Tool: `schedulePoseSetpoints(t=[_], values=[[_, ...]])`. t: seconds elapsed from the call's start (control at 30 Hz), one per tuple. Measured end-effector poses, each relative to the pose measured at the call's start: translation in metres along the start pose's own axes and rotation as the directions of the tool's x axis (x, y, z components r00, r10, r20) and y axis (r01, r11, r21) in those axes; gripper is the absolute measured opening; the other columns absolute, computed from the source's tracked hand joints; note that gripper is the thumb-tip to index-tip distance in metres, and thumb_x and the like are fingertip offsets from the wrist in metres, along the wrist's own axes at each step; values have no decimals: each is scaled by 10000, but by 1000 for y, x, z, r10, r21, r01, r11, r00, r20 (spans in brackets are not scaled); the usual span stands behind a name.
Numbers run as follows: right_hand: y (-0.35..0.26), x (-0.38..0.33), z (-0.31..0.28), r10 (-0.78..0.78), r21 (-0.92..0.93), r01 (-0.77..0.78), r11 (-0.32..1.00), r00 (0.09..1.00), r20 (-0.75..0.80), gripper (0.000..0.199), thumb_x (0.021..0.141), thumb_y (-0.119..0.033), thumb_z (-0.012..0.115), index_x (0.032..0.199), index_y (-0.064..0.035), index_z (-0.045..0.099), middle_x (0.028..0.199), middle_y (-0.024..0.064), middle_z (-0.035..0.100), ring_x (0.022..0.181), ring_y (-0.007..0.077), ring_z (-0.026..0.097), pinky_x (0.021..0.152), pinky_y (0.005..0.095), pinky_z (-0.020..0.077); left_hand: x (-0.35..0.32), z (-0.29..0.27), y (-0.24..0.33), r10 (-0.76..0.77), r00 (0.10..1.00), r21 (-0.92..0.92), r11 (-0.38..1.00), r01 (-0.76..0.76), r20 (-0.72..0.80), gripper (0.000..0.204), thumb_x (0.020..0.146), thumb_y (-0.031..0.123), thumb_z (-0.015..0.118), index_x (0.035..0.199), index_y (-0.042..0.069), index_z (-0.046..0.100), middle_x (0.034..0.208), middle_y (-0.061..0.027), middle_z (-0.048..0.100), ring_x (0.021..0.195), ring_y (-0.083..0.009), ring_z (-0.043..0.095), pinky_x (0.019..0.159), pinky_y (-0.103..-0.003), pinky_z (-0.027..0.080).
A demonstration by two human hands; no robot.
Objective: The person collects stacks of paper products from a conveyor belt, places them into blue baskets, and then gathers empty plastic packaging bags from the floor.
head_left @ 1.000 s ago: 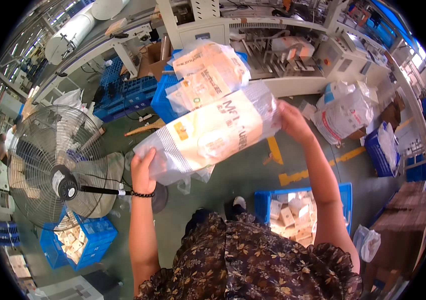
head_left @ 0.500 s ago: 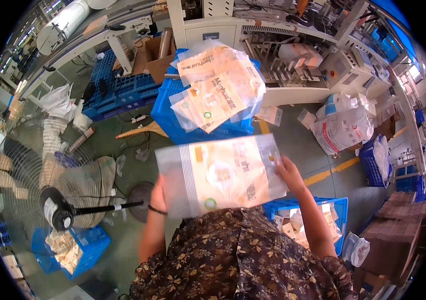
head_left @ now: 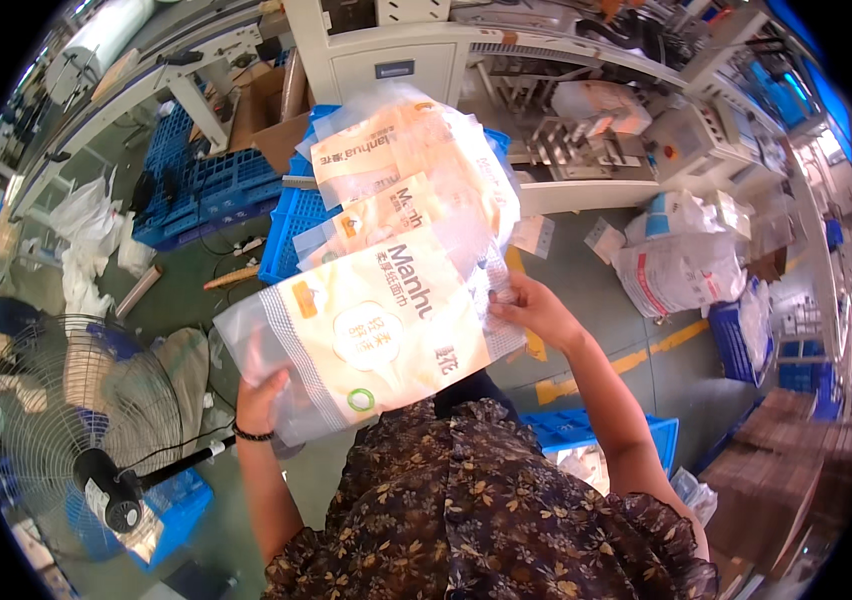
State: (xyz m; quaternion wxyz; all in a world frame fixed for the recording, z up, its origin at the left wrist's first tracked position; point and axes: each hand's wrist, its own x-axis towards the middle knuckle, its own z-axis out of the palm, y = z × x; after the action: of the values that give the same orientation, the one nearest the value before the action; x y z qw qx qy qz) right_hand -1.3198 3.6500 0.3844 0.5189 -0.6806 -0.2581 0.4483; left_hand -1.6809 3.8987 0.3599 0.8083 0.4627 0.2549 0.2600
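Note:
A flat plastic packaging bag (head_left: 411,340), cream printed with frosted clear ends, is spread between my two hands. My left hand (head_left: 262,405) pinches its left end, thumb on top and the other fingers partly seen through the clear film. At the right end, my right hand (head_left: 538,312) grips the edge with its fingers closed. The bag slants, its right end farther away, and its far edge overlaps a loose pile of similar bags (head_left: 371,150). That pile lies on a blue plastic crate (head_left: 281,240) in front of me.
A caged fan (head_left: 111,490) stands at my left, near a blue crate (head_left: 186,515). Another crate (head_left: 661,435) sits close at my right. White sacks (head_left: 681,270) and stacked brown cardboard (head_left: 776,465) lie farther right. Machinery (head_left: 586,145) borders the far side.
The bag has moved forward and left, and has turned so its right end points farther away. Its far edge now overlaps the pile. Both hands keep their hold, and the view has shifted slightly.

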Motion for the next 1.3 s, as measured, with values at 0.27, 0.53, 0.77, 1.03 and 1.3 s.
schedulePoseSetpoints(t=[0.27, 0.53, 0.77, 1.03, 1.3], values=[[56, 168, -48, -61, -322, -19, 947, 970, -237, 233, 880, -180, 686, 975, -2, 570, 728, 142, 628, 477, 219, 601, 497, 351, 465, 123, -7, -76, -5, 842, 526, 779, 341, -539, 265, 935, 200, 644, 1106, 2, 605, 924, -89, 682, 738, -151, 656, 648, -287, 541], [103, 206, -55, -152, -636, -115, 763, 925, -349, 490, 759, -286, 789, 1061, 46, 593, 968, 197, 643, 783, 330, 647, 729, 430, 508, 168, -26, -134, 379, 683, 736, 579, 351, -624, 413, 896, 169, 678, 1241, -4, 531, 1011, -109, 669, 893, -168, 642, 791, -299, 514], [132, 240, -82, 42, -569, -198, 798, 960, -276, 451, 701, -428, 785, 752, 5, 668, 692, 160, 656, 635, 280, 618, 637, 402, 482, 128, -5, -153, -300, 428, -122, 910, 395, -852, 461, 928, 382, 625, 1247, 64, 525, 1134, -124, 588, 1028, -250, 590, 885, -410, 490], [107, 234, -77, 146, -83, -149, 985, 988, -42, 301, 868, -164, 654, 1065, 59, 608, 954, 118, 657, 787, 228, 650, 686, 351, 545, 116, -30, -165, -249, 757, -364, 931, 16, -604, 354, 843, 32, 727, 1153, 52, 558, 930, -28, 627, 740, -112, 571, 618, -237, 473], [112, 228, -85, 271, -161, -286, 945, 957, -109, 299, 910, -100, 612, 1158, 59, 563, 1044, 143, 646, 879, 258, 654, 772, 395, 557, 111, -45, -165, -207, 681, -89, 975, 205, -703, 305, 864, 230, 747, 1072, 49, 617, 887, 3, 558, 730, -87, 515, 587, -257, 417]])
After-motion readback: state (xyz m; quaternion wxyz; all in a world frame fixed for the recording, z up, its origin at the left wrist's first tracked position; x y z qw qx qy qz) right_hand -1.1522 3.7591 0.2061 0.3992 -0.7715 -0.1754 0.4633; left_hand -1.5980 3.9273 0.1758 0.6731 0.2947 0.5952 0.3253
